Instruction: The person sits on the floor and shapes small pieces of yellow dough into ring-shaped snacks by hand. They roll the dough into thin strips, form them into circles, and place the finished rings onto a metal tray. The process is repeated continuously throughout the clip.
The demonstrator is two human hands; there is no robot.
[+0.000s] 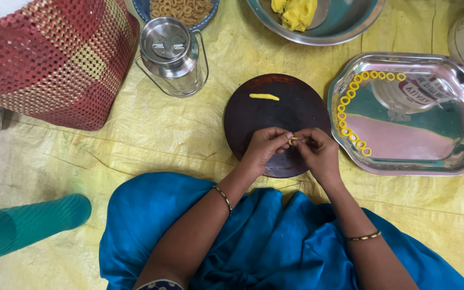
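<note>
Both hands, left hand (264, 146) and right hand (318, 153), pinch a small dough piece (294, 140) over the dark round board (277, 115), beside a steel tray (447, 161) holding yellow dough rings (350, 94).

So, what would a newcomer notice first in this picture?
Probably the two hands, left hand and right hand, pinching a small yellow dough piece over the dark round board at centre. Next, the curved row of yellow dough rings in the shiny steel tray at right.
</note>
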